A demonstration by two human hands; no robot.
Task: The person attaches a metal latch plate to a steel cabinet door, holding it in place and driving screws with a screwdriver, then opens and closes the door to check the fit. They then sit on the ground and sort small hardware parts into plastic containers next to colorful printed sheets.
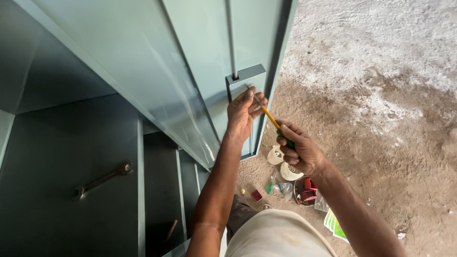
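While the left hand (243, 112) pinches its fingers at the lock bracket (245, 78) on the grey-green cabinet door (143, 62), the right hand (299, 151) is curled tight around a yellow-shafted, green-handled screwdriver (272, 120) angled up at that spot. Judged step: driving a fastener at the bracket. Next move likely needs the tip kept seated, turned steadily; a spanner (102, 180) lies on the shelf (57, 157).

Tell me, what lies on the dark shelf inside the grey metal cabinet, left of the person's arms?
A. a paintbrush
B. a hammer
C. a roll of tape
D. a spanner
D: a spanner with ring ends lies alone on the dark shelf, while the left hand and right hand work a yellow-shafted screwdriver at the cabinet door's lock bracket.
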